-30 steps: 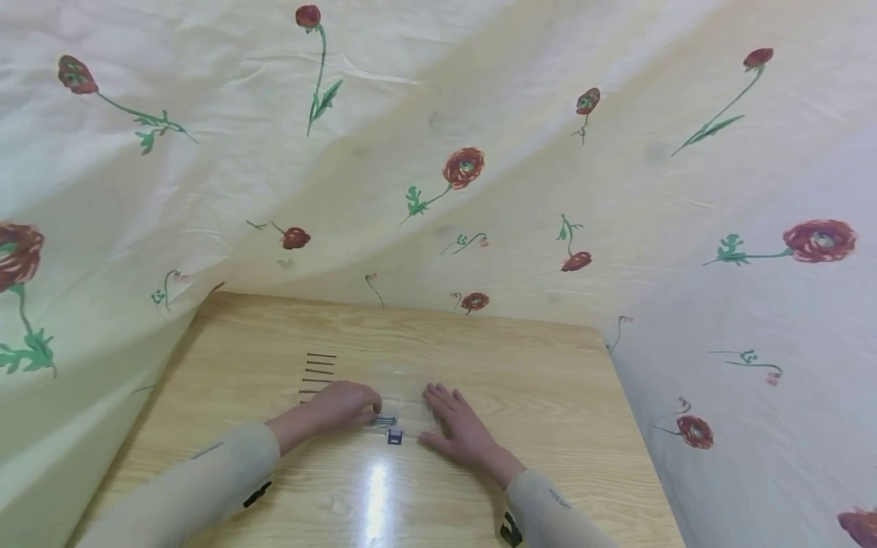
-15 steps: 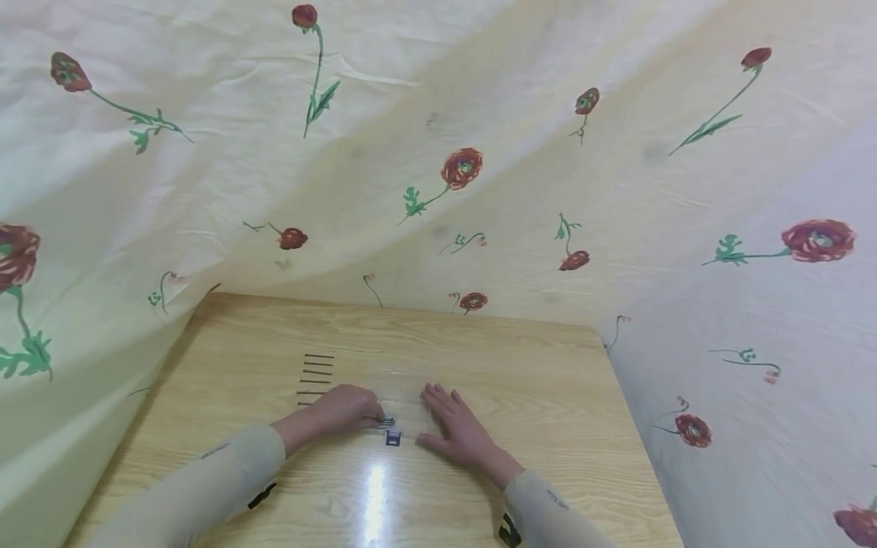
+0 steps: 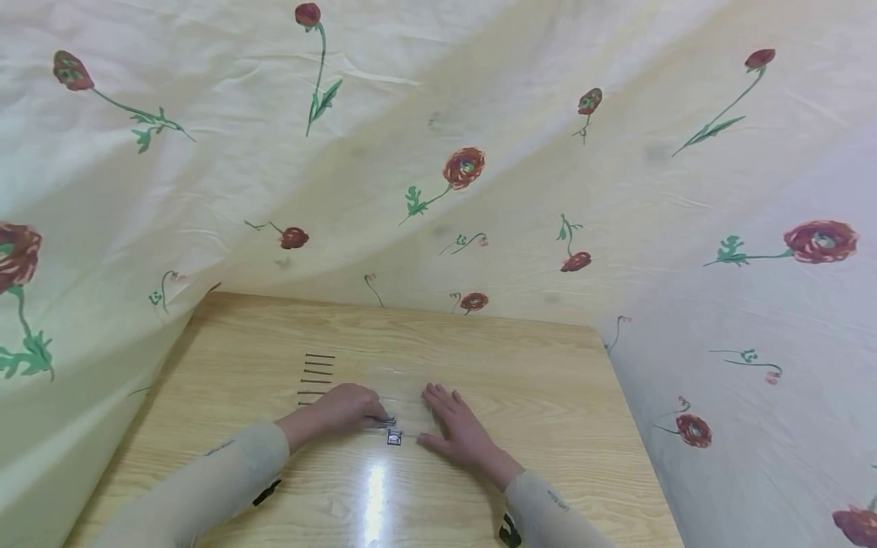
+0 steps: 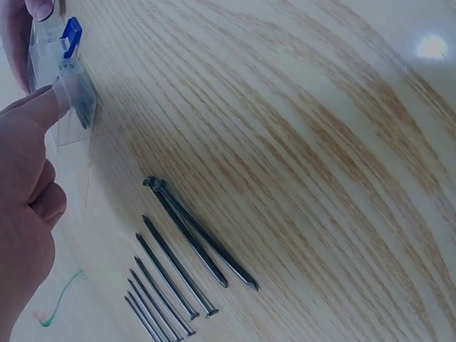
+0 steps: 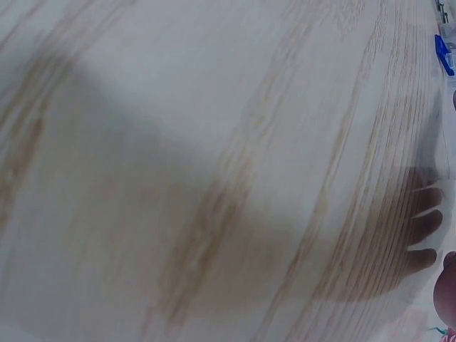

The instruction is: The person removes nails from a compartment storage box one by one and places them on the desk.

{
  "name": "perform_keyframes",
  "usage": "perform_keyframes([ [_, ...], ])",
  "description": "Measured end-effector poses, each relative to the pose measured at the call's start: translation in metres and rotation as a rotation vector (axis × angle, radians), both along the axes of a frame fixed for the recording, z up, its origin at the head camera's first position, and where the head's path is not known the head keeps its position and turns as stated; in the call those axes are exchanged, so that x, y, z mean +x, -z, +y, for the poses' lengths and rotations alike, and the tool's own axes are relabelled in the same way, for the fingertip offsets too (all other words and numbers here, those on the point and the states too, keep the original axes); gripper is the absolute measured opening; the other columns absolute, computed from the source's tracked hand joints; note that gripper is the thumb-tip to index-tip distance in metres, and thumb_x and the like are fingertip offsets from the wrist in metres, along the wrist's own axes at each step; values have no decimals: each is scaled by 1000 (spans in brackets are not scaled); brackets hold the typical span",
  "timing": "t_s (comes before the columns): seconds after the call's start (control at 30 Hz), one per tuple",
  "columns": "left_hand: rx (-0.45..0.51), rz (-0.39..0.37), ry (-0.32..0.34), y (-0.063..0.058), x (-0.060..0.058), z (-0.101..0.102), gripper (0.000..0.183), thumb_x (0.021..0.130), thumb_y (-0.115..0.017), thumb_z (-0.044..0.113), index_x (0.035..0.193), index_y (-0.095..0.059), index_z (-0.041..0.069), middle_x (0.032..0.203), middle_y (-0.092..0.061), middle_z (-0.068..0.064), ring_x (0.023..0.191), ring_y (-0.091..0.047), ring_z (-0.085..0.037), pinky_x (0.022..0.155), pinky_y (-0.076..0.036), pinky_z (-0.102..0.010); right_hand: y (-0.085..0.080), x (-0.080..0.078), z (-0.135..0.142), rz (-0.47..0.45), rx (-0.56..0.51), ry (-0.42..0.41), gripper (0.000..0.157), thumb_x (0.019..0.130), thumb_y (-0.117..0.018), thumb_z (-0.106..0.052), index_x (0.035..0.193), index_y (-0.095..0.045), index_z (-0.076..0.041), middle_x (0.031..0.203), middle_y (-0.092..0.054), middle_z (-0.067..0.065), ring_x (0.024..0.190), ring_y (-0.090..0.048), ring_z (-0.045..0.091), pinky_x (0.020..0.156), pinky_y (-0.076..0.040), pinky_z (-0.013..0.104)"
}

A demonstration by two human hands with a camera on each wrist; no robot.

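A clear plastic box [image 3: 404, 384] with a blue latch [image 4: 71, 37] sits mid-table. Several dark metal nails [image 4: 85, 103] lie together inside it. My left hand [image 3: 349, 407] reaches in over the left side, thumb and fingers brought down at these nails; I cannot tell whether any nail is pinched. Along the box's right side rests my right hand [image 3: 459, 432], its fingers extended and holding nothing. Left of the box, several loose nails [image 4: 178, 265] lie in a column on the table, two of the thicker ones crossing near their heads. The left forearm covers part of this column in the head view.
The wood-grain table [image 3: 548, 380] carries a bright light reflection [image 3: 375, 502] near its front. Cream cloth [image 3: 356, 167] printed with red flowers hangs behind the table and down both sides.
My left hand has moved slightly right and down, its fingers now at the nails in the box. The right hand stays at the box's side.
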State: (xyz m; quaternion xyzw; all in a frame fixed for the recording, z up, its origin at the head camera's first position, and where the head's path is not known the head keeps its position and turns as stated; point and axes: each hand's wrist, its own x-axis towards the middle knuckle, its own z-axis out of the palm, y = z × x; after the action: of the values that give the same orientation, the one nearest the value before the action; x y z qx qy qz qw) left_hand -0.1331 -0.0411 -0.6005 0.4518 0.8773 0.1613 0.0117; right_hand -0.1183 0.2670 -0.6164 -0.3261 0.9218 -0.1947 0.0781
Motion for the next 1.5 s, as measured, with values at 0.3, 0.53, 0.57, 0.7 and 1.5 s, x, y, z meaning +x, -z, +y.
perform_keyframes([
  [0.3,-16,-2,-14,-3,1,6,8,95,-78,15,93,-82,21,86,-75,11,79,-69,-3,76,-59,-21,1,0,2,11,-12,12,88,100,-68,-57,167,-34,-10,174,-28,10,162,-25,28,131,-16,53],
  [0.53,-13,-50,-57,-5,6,7,5,95,-79,13,94,-80,17,88,-76,8,80,-70,-6,76,-59,-22,3,2,2,2,-13,14,89,100,-65,-62,167,-33,-12,175,-26,8,162,-24,27,131,-15,52],
  [0.57,-8,-57,-63,-4,6,7,5,95,-78,12,94,-80,17,89,-77,7,81,-70,-6,77,-60,-23,3,2,2,-1,-11,15,89,100,-64,-62,168,-33,-13,176,-25,7,162,-24,26,132,-14,51],
  [0.7,14,-78,-84,1,7,6,7,96,-77,11,95,-80,17,90,-76,8,82,-70,-6,79,-60,-23,4,2,3,-6,-11,19,89,101,-62,-64,168,-32,-15,176,-24,4,162,-23,24,132,-14,49],
  [1.5,127,-23,-238,-36,21,-61,3,97,-79,14,94,-80,15,96,-78,4,89,-75,-14,77,-63,-31,3,2,3,0,-19,11,89,100,-66,-60,167,-34,-11,175,-26,7,162,-25,27,132,-15,52],
])
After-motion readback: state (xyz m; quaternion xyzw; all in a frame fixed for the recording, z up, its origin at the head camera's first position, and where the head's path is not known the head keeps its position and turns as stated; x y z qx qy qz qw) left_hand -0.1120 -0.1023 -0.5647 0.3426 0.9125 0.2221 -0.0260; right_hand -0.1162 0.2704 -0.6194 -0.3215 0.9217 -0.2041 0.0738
